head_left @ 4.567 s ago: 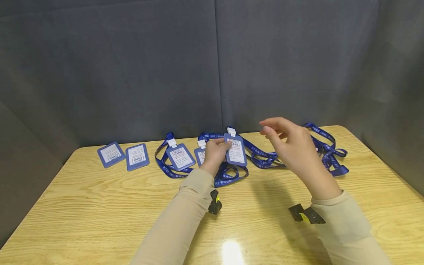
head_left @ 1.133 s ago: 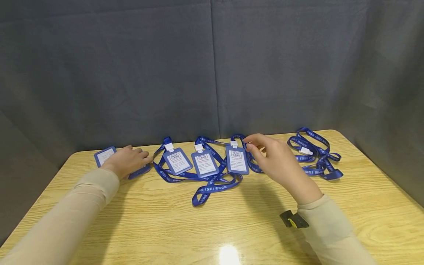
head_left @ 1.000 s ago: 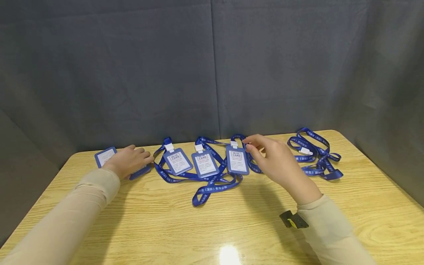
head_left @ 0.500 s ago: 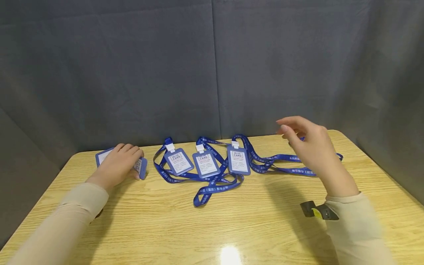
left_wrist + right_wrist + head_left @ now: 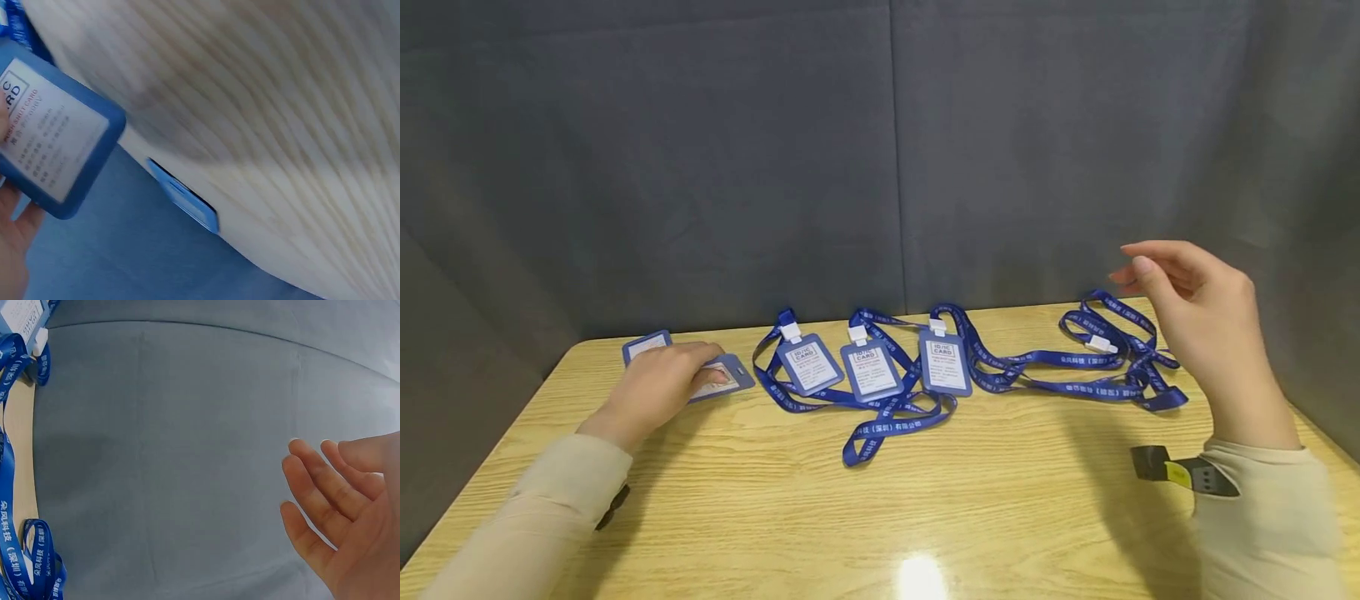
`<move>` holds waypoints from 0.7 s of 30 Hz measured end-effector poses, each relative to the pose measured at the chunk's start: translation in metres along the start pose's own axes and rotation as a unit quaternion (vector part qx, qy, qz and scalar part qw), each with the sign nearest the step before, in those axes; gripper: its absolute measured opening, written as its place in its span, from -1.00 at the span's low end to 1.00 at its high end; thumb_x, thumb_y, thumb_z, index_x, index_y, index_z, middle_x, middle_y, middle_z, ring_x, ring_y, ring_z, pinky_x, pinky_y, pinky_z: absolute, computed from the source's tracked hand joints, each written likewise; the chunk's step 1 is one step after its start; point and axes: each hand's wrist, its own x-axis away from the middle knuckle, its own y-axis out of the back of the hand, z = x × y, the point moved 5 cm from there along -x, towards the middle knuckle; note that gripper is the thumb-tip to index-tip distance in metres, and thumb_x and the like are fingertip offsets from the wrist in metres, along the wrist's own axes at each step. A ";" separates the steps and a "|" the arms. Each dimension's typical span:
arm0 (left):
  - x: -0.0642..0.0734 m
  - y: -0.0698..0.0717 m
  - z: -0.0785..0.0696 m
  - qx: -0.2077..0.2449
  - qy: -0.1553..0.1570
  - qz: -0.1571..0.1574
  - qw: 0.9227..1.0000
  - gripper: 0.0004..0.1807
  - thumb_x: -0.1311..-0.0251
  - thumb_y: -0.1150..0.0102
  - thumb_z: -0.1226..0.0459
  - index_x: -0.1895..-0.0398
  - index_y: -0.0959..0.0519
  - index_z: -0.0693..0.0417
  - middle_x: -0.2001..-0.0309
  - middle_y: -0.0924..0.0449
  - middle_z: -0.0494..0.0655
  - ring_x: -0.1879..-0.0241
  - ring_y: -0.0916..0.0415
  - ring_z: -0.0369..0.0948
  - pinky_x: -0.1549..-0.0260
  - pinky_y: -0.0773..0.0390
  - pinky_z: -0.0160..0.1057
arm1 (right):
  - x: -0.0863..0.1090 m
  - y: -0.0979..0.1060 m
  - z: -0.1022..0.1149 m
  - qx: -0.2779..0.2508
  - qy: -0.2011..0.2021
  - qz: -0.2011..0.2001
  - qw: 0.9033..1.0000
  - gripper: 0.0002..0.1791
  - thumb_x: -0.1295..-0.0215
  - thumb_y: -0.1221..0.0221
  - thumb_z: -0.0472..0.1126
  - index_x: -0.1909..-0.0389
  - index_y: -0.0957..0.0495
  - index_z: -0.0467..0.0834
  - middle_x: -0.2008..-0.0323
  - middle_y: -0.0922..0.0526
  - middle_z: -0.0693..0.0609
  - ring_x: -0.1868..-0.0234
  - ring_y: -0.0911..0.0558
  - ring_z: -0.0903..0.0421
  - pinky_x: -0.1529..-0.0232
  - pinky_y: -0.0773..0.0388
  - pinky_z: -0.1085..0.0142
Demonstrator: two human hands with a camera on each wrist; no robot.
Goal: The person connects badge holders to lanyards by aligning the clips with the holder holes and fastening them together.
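Note:
My left hand (image 5: 658,379) pinches a loose blue ID badge holder (image 5: 59,134), thumb on its printed face and fingers behind. In the head view that badge holder (image 5: 727,382) tilts just above the table, its slotted end pointing right. Another loose badge holder (image 5: 643,343) lies by the far left corner, partly behind the left hand. My right hand (image 5: 1217,325) hovers at the right with nothing in it, fingers loosely bent. Nearest to it lies a blue lanyard (image 5: 1075,361) with a white clip (image 5: 1101,344) and no badge attached.
Three badge holders, left (image 5: 809,365), middle (image 5: 871,369) and right (image 5: 945,364), lie clipped to blue lanyards along the back of the wooden table (image 5: 820,517). One lanyard loop (image 5: 880,429) reaches forward. A grey curtain (image 5: 775,167) stands behind the table's far edge.
My left hand has let go of the third clipped badge, moved left and lifted a loose badge holder. The right hand has swung right, away from the clipped badges.

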 end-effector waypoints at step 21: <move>-0.009 0.026 -0.075 0.089 0.051 -0.060 0.993 -0.76 -0.36 -0.17 0.13 0.05 -0.56 0.07 0.25 -0.70 -0.02 0.32 -0.64 -0.07 0.49 -0.49 -0.06 | -0.001 0.000 -0.001 -0.004 0.010 -0.001 1.000 -0.69 -0.51 -0.07 -0.12 -0.12 -0.59 -0.13 0.31 -0.61 0.50 0.23 -0.59 0.48 0.07 -0.36 0.60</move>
